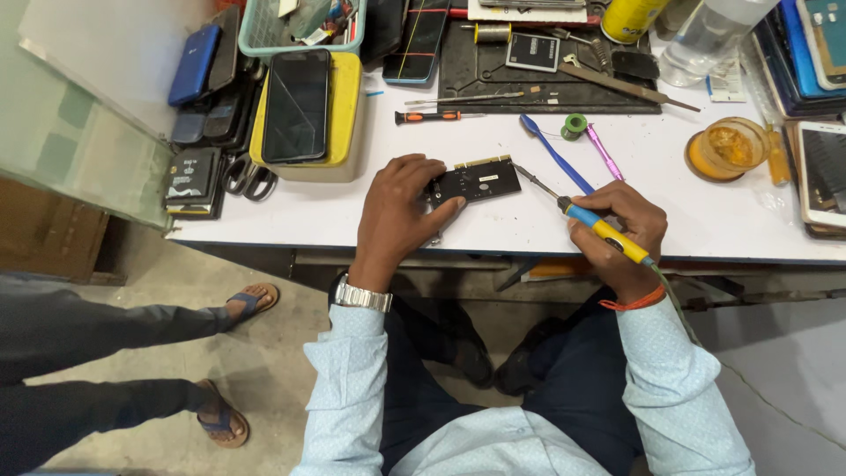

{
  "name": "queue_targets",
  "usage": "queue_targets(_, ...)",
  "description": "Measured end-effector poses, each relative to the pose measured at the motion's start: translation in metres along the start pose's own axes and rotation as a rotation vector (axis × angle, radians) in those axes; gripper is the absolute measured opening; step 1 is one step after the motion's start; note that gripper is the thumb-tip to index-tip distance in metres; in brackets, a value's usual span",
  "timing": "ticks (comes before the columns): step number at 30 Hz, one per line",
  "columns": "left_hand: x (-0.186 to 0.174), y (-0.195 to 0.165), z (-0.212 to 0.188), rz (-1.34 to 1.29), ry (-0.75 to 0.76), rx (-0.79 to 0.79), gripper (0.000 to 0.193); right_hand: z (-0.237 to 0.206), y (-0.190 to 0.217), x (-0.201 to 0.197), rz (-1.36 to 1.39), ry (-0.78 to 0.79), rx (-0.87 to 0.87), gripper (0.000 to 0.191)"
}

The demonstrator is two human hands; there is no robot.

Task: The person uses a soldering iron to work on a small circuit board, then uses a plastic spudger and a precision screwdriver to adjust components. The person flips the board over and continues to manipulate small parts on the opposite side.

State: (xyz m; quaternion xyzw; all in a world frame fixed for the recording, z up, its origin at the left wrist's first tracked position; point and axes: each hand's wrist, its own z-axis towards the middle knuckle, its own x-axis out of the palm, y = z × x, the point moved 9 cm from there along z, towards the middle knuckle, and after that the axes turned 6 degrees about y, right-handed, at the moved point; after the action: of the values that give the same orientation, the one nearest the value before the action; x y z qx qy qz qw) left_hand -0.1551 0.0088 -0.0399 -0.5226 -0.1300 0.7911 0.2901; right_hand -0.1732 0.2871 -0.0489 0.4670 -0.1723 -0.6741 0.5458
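A small black circuit board [480, 181] with a gold connector edge lies on the white workbench [546, 229]. My left hand [395, 216] grips its left end, thumb pressing on the board. A soldering iron [589, 220] with a blue and yellow handle is held like a pen in my right hand [621, 231]. Its metal tip touches the board's right edge. A silver watch sits on my left wrist, an orange thread on my right.
Behind the board lie a blue pry tool [555, 154], a pink tool [604, 152], a solder spool [575, 125], an orange-handled screwdriver [436, 115] and a black work mat [546, 75]. Phones [298, 106] are stacked left. An amber flux tin [727, 148] stands right. Another person's sandalled feet [233, 361] are at lower left.
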Motion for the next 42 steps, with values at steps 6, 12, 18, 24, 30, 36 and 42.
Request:
queue_targets(6,-0.001,0.002,0.000,0.030,0.004,-0.021,0.048,0.001,0.009,0.002,-0.004,-0.001,-0.039,0.019)
queue_targets(12,-0.003,0.001,-0.002,0.041,-0.001,-0.023,0.044,0.002,0.013,0.004,0.012,0.004,-0.059,0.018)
queue_targets(18,-0.001,0.002,-0.003,0.053,-0.002,-0.043,0.044,0.003,0.012,0.003,0.022,0.014,-0.061,0.016)
queue_targets(24,-0.004,0.003,-0.002,0.042,-0.019,-0.045,0.044,0.003,0.009,0.004,0.060,0.020,-0.025,0.018)
queue_targets(30,-0.005,-0.001,-0.002,0.022,-0.022,-0.038,0.044,0.002,0.008,0.002,0.036,0.015,-0.034,0.019)
queue_targets(36,-0.001,-0.001,0.000,-0.003,-0.015,-0.032,0.048,-0.002,-0.008,-0.001,0.135,-0.005,0.086,0.018)
queue_targets(42,0.007,-0.002,-0.001,-0.016,-0.020,0.018,0.048,-0.009,-0.012,-0.007,0.066,-0.020,0.046,0.020)
